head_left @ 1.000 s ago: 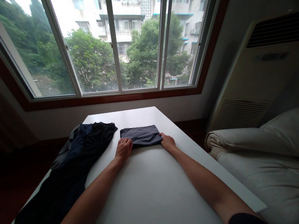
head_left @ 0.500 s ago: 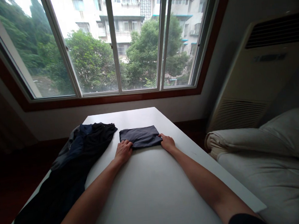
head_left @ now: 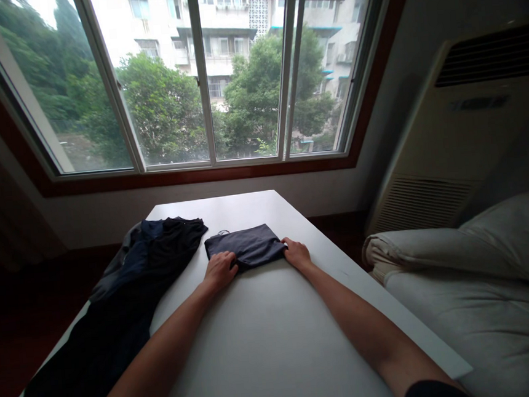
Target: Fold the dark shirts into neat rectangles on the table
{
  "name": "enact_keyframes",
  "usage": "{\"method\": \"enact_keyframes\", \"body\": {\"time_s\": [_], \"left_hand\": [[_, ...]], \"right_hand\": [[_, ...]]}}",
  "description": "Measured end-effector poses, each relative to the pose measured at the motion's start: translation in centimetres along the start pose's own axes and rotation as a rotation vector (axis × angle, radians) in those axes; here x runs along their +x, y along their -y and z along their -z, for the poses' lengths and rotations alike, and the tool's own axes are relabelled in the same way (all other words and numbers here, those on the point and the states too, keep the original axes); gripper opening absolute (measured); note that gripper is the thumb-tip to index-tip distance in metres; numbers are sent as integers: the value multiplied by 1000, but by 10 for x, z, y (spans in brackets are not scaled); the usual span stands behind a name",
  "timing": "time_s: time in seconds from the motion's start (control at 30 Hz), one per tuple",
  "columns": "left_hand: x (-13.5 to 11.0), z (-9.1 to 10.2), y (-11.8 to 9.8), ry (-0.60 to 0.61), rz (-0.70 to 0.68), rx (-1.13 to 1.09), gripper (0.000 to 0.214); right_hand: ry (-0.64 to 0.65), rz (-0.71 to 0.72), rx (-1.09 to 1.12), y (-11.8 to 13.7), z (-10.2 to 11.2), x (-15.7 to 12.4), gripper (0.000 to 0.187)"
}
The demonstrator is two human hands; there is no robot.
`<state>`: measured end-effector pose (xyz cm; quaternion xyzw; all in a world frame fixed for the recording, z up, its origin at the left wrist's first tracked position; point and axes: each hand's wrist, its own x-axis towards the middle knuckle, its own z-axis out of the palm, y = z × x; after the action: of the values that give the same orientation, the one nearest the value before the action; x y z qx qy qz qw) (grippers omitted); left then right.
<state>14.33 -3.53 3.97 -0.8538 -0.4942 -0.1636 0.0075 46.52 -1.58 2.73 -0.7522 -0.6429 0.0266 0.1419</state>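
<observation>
A small folded dark grey garment (head_left: 246, 246) lies on the white table (head_left: 267, 340), slightly askew with its left end turned away from me. My left hand (head_left: 219, 270) has its fingers curled on the garment's near left corner. At the near right corner my right hand (head_left: 297, 254) grips the edge, fingers closed on the cloth. Both forearms stretch out over the table toward it.
A heap of dark clothes (head_left: 124, 291) covers the table's left side and hangs off the near left edge. A pale sofa cushion (head_left: 479, 278) sits close to the table's right edge. A standing air conditioner (head_left: 471, 125) is behind it, and a wide window (head_left: 198, 74) faces me.
The folded garment has shifted and turned a little to the left, and my left hand has slid slightly toward me along its near edge. My right hand has barely moved.
</observation>
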Motion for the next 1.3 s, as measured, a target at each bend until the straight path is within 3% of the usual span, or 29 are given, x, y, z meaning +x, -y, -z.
{"method": "enact_keyframes", "body": {"time_s": [0.3,0.57,0.67,0.77,0.87,1.03,1.3], "left_hand": [[-1,1,1,-43,-26,-9,18],[-1,5,2,-190,21,-26,31],[-1,-2,3,-140,34,-20,44],[0,-8,6,-70,32,-19,43],[0,-12,10,-72,8,-52,42],[2,-20,15,-64,-45,-107,58],[3,-25,17,-12,-43,-108,60]], "right_hand": [[7,-5,-7,0,0,0,42],[-5,0,-8,-1,-3,1,48],[-7,0,-9,-1,-4,2,49],[-5,1,-10,-1,-4,2,48],[-4,6,-12,-1,-3,2,45],[-15,23,-26,-1,-3,0,42],[-5,15,-29,1,-1,-1,45]]}}
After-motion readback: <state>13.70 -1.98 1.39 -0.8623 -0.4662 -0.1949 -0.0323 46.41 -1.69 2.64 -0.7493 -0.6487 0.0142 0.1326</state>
